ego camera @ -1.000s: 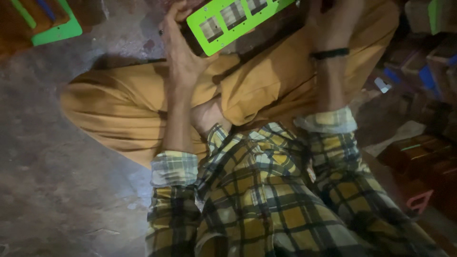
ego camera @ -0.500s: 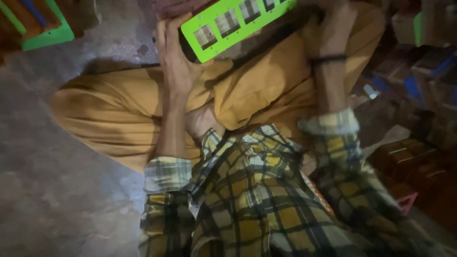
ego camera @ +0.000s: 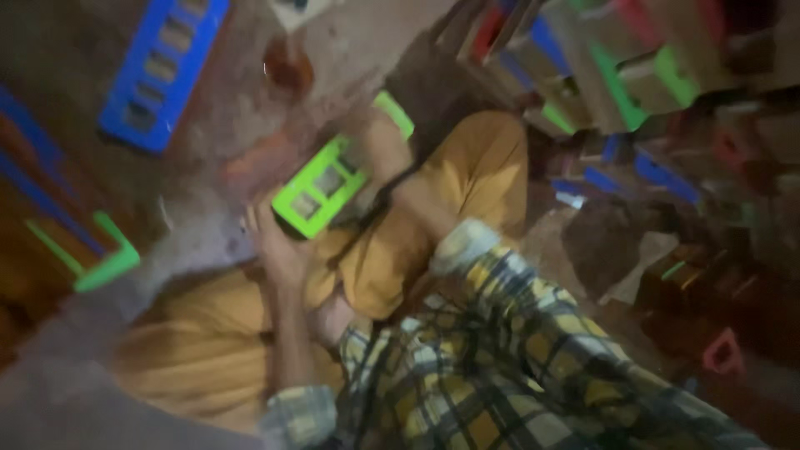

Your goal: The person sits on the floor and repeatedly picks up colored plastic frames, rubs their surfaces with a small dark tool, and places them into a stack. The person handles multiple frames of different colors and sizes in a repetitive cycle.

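My left hand (ego camera: pixel 279 246) grips the green frame's (ego camera: pixel 329 183) near end; its long axis slants up-right to my right hand (ego camera: pixel 375 137), clasping the far end.

The green frame (ego camera: pixel 333 179) looks like smooth painted wood or plastic; blur hides which. The trousers (ego camera: pixel 467 175) are matt mustard cloth, the checked shirt (ego camera: pixel 500 367) soft woven cloth. The floor (ego camera: pixel 75 400) looks rough and dull.

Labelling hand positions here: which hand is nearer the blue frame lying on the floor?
Left. The left hand grips the green frame's lower end, closer to the blue frame; the right hand holds its far end.
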